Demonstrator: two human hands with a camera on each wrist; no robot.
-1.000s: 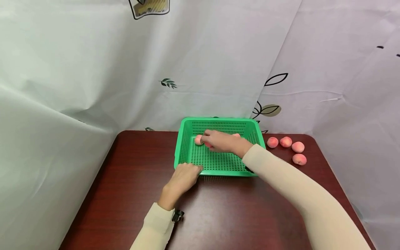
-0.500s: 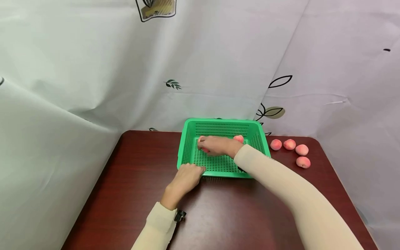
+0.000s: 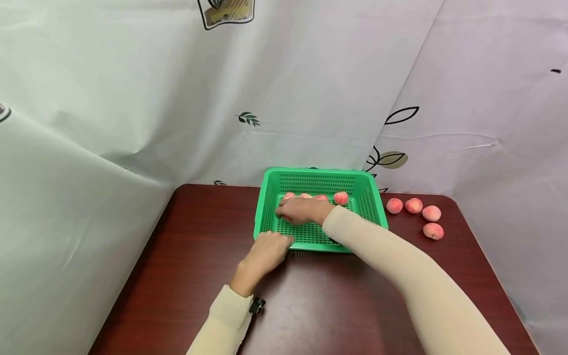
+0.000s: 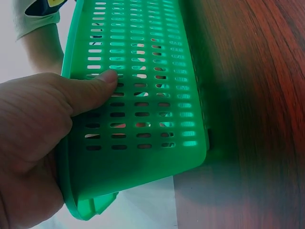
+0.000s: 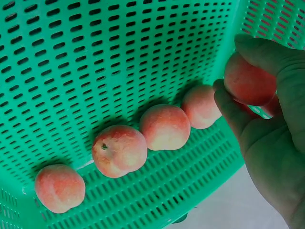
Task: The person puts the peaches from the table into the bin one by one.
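My left hand point(image 3: 267, 252) grips the near left corner of a green perforated plastic basket point(image 3: 328, 246). In the left wrist view its thumb point(image 4: 97, 89) presses on the outside wall, below the rim. Inside the basket, my right hand point(image 3: 299, 211) reaches down near the left end. It holds a peach point(image 5: 249, 80) between thumb and fingers, as the right wrist view shows; from the head that peach is hidden. Several other peaches lie in a row along the far wall, one peach point(image 5: 60, 188) a little apart from a peach point(image 5: 119, 151) beside it.
Several more peaches point(image 3: 431, 213) lie on the dark red wooden table point(image 3: 199, 236), to the right of the basket. A pale printed cloth point(image 3: 310, 88) hangs behind the table and along both sides.
My right hand has drawn back toward the near side of the basket, with peaches along the far wall coming into sight. My left hand keeps its hold. The head view has shifted slightly.
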